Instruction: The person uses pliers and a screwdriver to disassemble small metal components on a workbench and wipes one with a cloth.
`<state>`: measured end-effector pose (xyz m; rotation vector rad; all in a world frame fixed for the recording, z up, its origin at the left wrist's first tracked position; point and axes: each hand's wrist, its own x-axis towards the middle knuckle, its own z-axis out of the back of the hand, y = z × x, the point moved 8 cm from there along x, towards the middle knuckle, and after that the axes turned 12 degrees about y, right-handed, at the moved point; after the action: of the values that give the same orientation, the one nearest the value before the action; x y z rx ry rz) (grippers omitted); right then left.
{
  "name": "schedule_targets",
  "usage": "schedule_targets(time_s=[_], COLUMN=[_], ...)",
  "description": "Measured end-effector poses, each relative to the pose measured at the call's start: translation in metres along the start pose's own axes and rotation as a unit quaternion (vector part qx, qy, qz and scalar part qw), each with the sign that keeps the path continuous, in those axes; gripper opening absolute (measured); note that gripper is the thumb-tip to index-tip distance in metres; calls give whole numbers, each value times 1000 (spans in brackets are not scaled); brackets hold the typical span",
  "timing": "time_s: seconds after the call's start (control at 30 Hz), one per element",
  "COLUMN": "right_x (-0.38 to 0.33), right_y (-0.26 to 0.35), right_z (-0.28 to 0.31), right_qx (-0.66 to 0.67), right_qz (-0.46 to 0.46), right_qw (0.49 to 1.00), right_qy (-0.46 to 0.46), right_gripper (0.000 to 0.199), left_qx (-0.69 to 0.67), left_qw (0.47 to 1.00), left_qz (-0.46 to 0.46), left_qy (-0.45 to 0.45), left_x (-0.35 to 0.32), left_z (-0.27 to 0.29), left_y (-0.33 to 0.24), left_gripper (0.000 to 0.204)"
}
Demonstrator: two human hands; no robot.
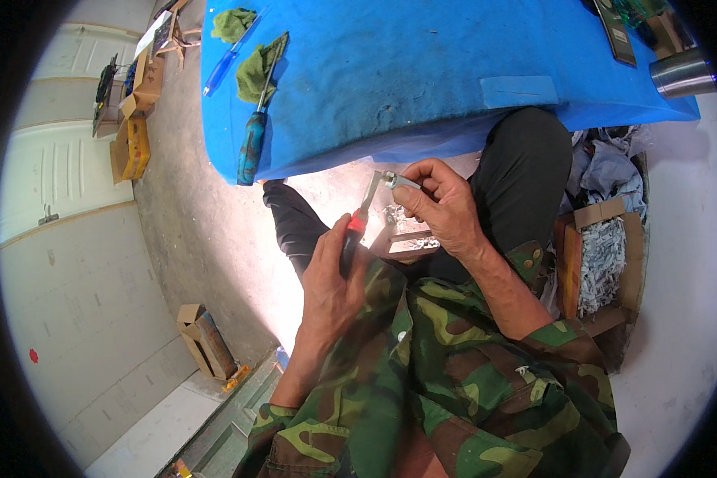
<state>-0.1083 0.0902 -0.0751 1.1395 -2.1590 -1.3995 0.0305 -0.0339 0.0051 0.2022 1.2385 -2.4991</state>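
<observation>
My left hand (323, 280) is closed around the red-and-black handle of a flat-bladed scraper or knife (370, 196), its blade pointing up and away from me. My right hand (448, 210) pinches a small grey, cylinder-like part (405, 182) with a shiny metal end. That end meets the blade near its tip, or lies right beside it; the exact contact is too small to make out. Both hands are over my lap, short of the table's near edge. Below them, between my knees, is an open container (413, 246) with pale scraps around it, partly hidden by my hands.
A blue-covered table (358, 76) spans the front. On its left lie a teal-and-black-handled screwdriver (252, 147), a blue-handled screwdriver (220, 73) and green cloths (254, 76). A steel cup (682, 75) stands far right. A carton of shredded scraps (601, 267) sits by my right side.
</observation>
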Motion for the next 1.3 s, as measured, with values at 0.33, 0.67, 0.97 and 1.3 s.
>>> schedule_targets(time_s=[0.33, 0.67, 0.97, 1.3], right_x=[0, 1, 1, 1], right_y=[-2, -3, -5, -5], right_z=[0, -3, -4, -2], right_qx=[-6, -2, -8, -57], right_qz=[-1, 6, 10, 18], right_qw=[1000, 1000, 1000, 998], right_qy=[2, 15, 19, -19], right_gripper=[29, 27, 25, 24], left_qx=[27, -184, -130, 80], left_qw=[1000, 974, 985, 997], left_qz=[-12, 104, 83, 2], left_qy=[-1, 78, 71, -14], left_x=[0, -3, -4, -1], left_z=[-1, -9, -11, -5], left_y=[0, 18, 22, 0], left_gripper=[44, 55, 47, 41])
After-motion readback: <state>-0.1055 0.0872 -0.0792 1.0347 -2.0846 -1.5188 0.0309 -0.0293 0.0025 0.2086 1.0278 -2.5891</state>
